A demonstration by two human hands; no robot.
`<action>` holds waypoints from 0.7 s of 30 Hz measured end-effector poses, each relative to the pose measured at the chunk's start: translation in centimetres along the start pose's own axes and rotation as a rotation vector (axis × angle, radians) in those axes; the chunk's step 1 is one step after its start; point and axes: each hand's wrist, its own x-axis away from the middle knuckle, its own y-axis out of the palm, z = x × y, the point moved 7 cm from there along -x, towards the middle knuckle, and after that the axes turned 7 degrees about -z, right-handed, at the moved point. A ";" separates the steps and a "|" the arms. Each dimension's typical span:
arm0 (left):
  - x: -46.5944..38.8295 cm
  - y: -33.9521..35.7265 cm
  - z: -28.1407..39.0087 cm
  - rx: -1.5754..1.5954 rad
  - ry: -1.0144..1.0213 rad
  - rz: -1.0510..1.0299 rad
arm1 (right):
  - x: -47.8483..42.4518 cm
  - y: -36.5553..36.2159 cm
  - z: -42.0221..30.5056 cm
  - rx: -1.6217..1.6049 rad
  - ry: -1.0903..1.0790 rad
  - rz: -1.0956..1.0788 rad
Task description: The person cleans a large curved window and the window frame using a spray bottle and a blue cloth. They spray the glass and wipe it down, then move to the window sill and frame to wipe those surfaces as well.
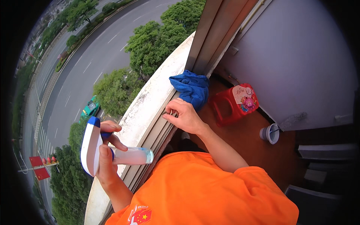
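My left hand (pixel 108 154) grips a white and blue trigger spray bottle (pixel 91 149). The bottle lies nearly sideways, its clear body (pixel 133 156) with cloudy contents pointing right over the window track. At the metal window track (pixel 157 128), my right hand (pixel 182 114) pinches a small dark piece (pixel 166 113) between thumb and forefinger; what it is cannot be told. A crumpled blue cloth (pixel 192 87) lies on the track just beyond my right hand, against the window frame (pixel 213 31).
Outside the track is a weathered white ledge (pixel 146 101), with trees and a road far below. Indoors, a red plastic jug (pixel 222 108) stands on the brown floor beside the wall (pixel 295 56). Farther right are a small white pail (pixel 265 133) and a fluffy grey duster (pixel 294 119).
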 end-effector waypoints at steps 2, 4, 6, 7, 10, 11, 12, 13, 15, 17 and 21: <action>-0.4 1.2 -0.2 0.018 -0.013 -0.042 | 2.0 -0.6 1.2 -0.343 0.174 0.013; -0.5 2.5 -0.6 0.008 -0.023 -0.094 | 4.6 -1.6 1.5 -0.730 0.299 0.021; -0.5 4.5 -1.0 0.035 -0.046 -0.150 | 7.5 -3.3 2.6 -0.882 0.351 0.096; -0.5 5.5 -1.2 0.038 -0.062 -0.174 | 8.9 -4.0 3.0 -0.977 0.401 0.124; -0.8 9.5 -0.8 0.040 -0.077 -0.274 | 14.3 -5.1 6.5 -1.155 0.519 0.247; -0.7 10.4 -0.6 -0.008 -0.063 -0.303 | 16.5 -4.5 9.0 -1.234 0.514 0.261; -0.6 11.3 -0.5 -0.057 -0.050 -0.329 | 18.2 -4.4 10.7 -1.249 0.511 0.262; -0.5 12.5 -0.6 -0.106 -0.036 -0.359 | 19.8 -4.8 12.3 -1.314 0.557 0.307; -0.4 14.6 -1.2 -0.108 -0.044 -0.394 | 22.7 -5.4 14.8 -1.448 0.645 0.405; -0.7 16.9 -1.8 -0.025 -0.098 -0.294 | 25.2 -6.3 17.3 -1.432 0.741 0.479; -1.5 23.8 -3.8 -0.105 -0.101 -0.361 | 30.4 -9.1 23.9 -1.197 0.973 0.490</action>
